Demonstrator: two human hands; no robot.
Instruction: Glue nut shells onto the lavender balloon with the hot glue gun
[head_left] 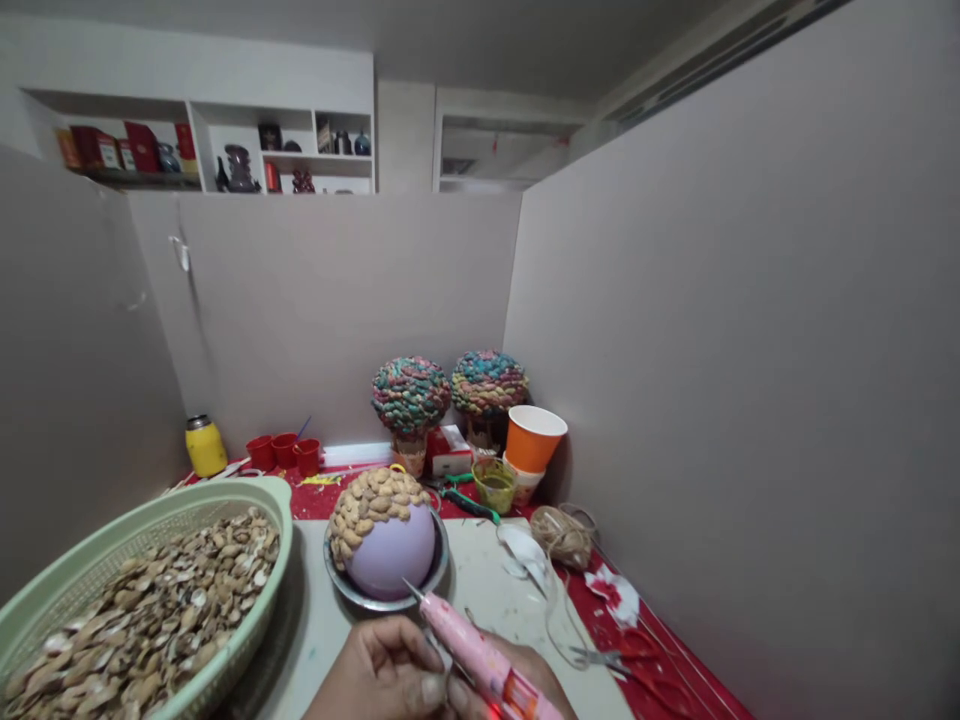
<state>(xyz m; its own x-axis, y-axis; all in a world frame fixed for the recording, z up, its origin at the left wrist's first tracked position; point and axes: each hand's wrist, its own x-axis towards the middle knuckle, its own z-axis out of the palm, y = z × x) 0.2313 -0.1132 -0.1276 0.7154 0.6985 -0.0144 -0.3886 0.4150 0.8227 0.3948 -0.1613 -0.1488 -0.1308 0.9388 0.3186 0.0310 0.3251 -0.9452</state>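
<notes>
Beyond the fingertips, slightly left of centre, a smooth purple ball, its top and left side covered with tan nutshells, sits in a round metal bowl. Nearer, the left hand has its fingers curled in, thumb and fingers pinched at something too small to make out. Beside it, the right hand grasps a pink patterned glue gun, its metal nozzle pointing at the ball's lower part; contact is unclear. A pale green plastic basket of shells bounds the left. Right of the bowl, the pale board offers bare surface as far as brown twine and red-handled scissors.
</notes>
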